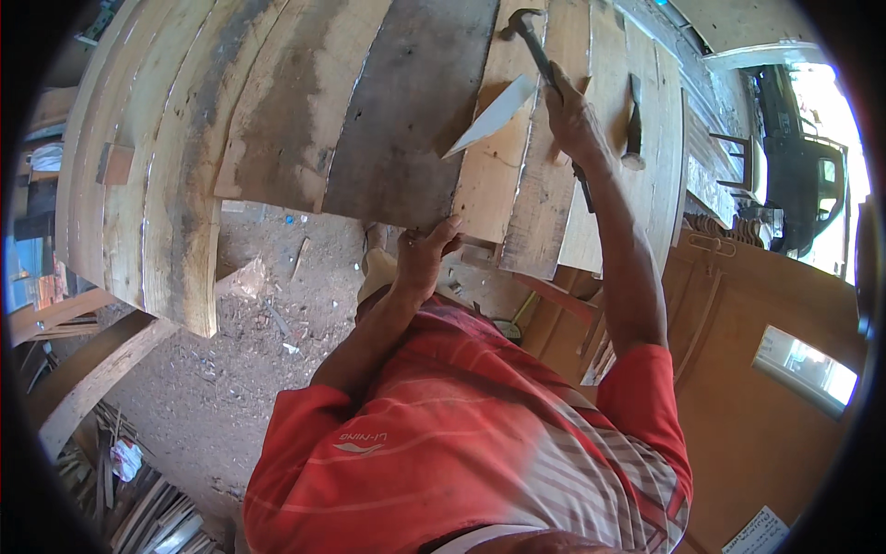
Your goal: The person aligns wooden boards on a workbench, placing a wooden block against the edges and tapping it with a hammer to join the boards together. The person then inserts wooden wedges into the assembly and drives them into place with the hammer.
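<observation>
My right hand is closed around the handle of a claw hammer, whose dark metal head is raised over the planks toward the far side. My left hand grips the near end of a wide dark board, thumb at the edge and fingers curled partly out of sight. Between the hands and the far side lies a pale, pointed triangular piece. A chisel with a dark shaft rests on the planks to the right of my right hand. Something dark, partly hidden, sits beneath my right wrist.
Long planks lie side by side with uneven near ends. A small wooden block sits at the far left. Scrap wood is piled at lower left; wood chips litter the dirt floor. A brown wooden panel stands at right.
</observation>
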The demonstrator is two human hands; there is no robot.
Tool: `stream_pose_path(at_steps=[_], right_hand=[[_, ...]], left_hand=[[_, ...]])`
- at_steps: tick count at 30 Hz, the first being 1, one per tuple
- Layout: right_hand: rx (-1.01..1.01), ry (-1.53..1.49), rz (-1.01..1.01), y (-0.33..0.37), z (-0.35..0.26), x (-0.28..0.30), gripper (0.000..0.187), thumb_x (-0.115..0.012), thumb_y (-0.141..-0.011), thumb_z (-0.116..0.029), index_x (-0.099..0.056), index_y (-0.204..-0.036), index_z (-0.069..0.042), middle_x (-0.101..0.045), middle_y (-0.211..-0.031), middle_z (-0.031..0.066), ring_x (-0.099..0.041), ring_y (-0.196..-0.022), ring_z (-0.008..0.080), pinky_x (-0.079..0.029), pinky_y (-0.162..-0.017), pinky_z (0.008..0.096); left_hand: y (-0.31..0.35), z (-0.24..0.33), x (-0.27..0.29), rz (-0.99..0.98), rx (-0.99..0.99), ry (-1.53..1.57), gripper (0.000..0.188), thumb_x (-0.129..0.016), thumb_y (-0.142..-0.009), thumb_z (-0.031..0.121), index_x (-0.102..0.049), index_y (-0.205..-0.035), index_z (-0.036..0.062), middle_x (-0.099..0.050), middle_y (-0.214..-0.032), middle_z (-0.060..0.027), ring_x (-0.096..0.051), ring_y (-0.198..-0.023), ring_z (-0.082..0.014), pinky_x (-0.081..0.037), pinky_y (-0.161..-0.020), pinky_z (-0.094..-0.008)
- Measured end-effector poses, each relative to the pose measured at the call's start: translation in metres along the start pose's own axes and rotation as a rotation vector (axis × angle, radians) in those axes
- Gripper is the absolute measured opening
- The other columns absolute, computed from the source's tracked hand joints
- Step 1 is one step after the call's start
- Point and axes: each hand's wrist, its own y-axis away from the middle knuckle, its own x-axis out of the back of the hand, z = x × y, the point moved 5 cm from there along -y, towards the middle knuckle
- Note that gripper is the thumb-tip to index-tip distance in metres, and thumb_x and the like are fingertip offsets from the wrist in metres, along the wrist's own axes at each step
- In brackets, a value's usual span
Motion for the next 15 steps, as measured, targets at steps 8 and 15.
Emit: stream_pose_path(at_steps=[8,15], right_hand=[[0.07,0.002,0.06,0.017,-0.012,0.007,0.048,-0.048,-0.104,-0.031,-0.045,-0.15,-0.017,-0.068,-0.103,0.0305,-0.065,-0.099,0.0492,-0.048,-0.084,0.0545],[-0.16,-0.113,-0.117,0.035,-0.026,0.021,0.048,-0.048,-0.104,-0.031,-0.046,-0.15,-0.016,-0.066,-0.107,0.0341,-0.064,-0.102,0.049,-0.049,-0.087,0.0528]], left_hand=[[0.005,0.007,-0.006,0.013,-0.05,0.037,0.026,-0.079,-0.087,0.019,-0.07,-0.107,0.0048,-0.069,-0.098,-0.0028,-0.067,-0.082,-0.0135,-0.059,-0.075,-0.0299],[-0.002,-0.004,0.003,0.012,0.017,0.041,0.027,-0.078,-0.088,0.016,-0.068,-0.111,0.0097,-0.069,-0.102,0.0,-0.067,-0.085,-0.013,-0.058,-0.075,-0.0301]])
